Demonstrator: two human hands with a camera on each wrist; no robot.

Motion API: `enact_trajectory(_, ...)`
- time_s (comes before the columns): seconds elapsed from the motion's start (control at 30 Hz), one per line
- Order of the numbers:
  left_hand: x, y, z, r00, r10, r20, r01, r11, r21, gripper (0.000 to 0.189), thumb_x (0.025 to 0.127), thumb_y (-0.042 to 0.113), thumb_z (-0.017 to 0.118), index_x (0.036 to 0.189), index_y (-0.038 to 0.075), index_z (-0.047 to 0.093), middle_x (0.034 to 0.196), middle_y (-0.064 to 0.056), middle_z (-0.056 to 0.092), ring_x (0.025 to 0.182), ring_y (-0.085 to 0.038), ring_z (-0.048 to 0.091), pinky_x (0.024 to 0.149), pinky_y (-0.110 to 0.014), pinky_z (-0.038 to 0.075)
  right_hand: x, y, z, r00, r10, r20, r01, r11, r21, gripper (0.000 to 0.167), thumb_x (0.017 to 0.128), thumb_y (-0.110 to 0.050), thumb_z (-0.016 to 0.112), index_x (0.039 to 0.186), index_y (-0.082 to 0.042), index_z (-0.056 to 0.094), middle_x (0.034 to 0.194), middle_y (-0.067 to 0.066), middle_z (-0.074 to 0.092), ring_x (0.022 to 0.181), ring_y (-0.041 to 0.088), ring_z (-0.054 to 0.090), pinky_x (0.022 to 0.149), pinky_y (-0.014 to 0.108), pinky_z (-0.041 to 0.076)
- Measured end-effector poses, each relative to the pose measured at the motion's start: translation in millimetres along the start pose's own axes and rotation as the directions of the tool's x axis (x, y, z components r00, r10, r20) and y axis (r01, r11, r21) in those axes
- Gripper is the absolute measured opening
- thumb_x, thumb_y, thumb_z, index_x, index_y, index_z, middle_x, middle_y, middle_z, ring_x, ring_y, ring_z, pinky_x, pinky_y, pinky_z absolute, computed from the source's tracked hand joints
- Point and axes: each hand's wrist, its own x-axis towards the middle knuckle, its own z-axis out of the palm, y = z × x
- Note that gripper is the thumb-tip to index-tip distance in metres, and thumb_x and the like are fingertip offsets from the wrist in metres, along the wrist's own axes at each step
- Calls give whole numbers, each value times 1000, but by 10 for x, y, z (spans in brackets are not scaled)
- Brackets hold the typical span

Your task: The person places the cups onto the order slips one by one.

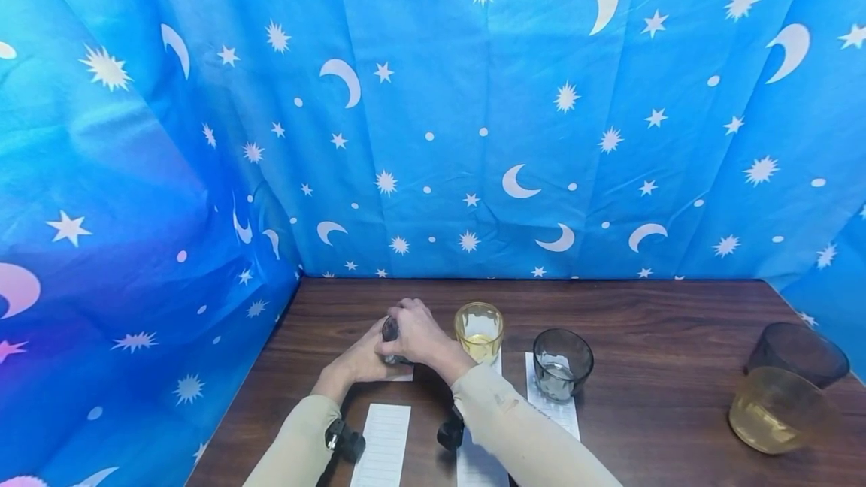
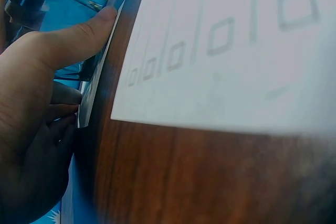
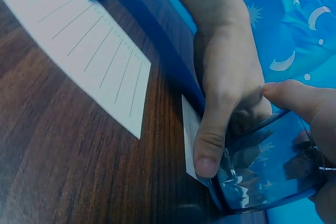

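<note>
Toward the left of the table, a smoky dark glass (image 1: 390, 331) sits between both hands, over or on a paper strip partly hidden beneath it. My left hand (image 1: 358, 361) holds its side; in the right wrist view the left thumb lies low on the wall of the glass (image 3: 257, 177). From the other side my right hand (image 1: 421, 333) grips the glass, thumb and fingers about the rim, covering much of it in the head view. Right of the hands stand a yellow glass (image 1: 479, 331) and another dark glass (image 1: 563, 367), each at a paper strip.
A lined paper strip (image 1: 382, 442) lies in front of the hands, with another strip (image 1: 479, 464) partly under the right forearm. At the right edge, a dark tumbler (image 1: 794, 355) and an amber tumbler (image 1: 771, 419) stand close together. Blue star-patterned cloth (image 1: 433, 111) hangs around the table.
</note>
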Motion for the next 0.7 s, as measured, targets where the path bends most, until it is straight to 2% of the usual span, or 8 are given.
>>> enact_trajectory(0.3,-2,1,-14,1000,-15,12,14,1000,21,111,71,54,81,155,15,20,158,-10,28,143,-30,34,115,-48,33,-11,-1,-4,1000,-14,1,14,1000,-14,63,74,-49,78,118,-5,68,116,10,66,111,27,57,102,40,46)
enact_trajectory(0.7,-1,-7,1,1000,16,4,-16,1000,9,111,71,53,82,155,13,22,159,-10,27,143,-29,34,115,-48,33,-25,-1,-5,1000,-28,14,28,999,-29,65,74,-51,79,119,-6,67,117,10,65,111,27,56,101,41,46)
